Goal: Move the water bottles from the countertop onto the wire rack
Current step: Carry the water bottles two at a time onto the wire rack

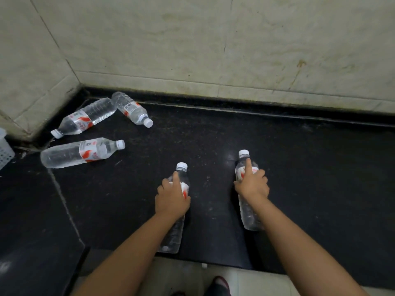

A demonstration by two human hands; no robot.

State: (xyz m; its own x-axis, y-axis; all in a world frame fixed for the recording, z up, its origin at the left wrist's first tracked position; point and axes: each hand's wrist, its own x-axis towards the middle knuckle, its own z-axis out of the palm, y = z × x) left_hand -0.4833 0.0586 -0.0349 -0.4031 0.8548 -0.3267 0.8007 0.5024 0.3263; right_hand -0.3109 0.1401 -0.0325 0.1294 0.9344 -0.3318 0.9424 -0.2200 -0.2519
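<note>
- Hands both gripped bottles: L hand (pixel 171 198) curled round one bottle (pixel 174 233), R hand (pixel 253 184) round another (pixel 249 214), index fingers along the necks.
- Both bottles over black counter (pixel 213 135), near front edge.
- 3 more bottles (pixel 81 152) lay on their sides by the back-left corner.

pale tiled wall (pixel 192 39), white plastic basket (pixel 5 149) at left edge

The left hand (pixel 171 199) holds one water bottle (pixel 174 229) and the right hand (pixel 253 184) holds another bottle (pixel 249 212), caps pointing away. Three more bottles (pixel 79 153) lie on their sides on the black desk (pixel 299 167), near the wall corner.
</note>
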